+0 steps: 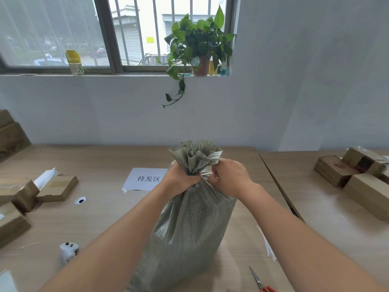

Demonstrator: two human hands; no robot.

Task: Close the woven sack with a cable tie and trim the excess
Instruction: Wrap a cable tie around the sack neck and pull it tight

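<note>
At about five o'clock, nearest to the person, a pair of scissors (pixel 261 281) with red handles lies flat on the bench (pixel 101 218), untouched, blades pointing away. A bundle of spare white ties (pixel 268 245) lies just beyond it at four o'clock.

In the centre stands the woven sack (pixel 189 224), upright and full, its long axis running from six to twelve o'clock. The left hand (pixel 183 180) is clenched around the gathered neck from the nine o'clock side. The right hand (pixel 229 178) is at three o'clock of the neck, its fingers (pixel 214 175) pinched on the thin white cable tie (pixel 205 174), which crosses the neck sideways between the two hands. I cannot tell if the tie is already locked.

I judge the tie must be pulled toward three o'clock, across the sack's axis. The right hand is closer to the scissors for the trimming, which is not yet done.

Above the hands the mouth of the sack fans open. Farther, at eleven o'clock, a paper sign (pixel 147 179) lies on the bench.
</note>
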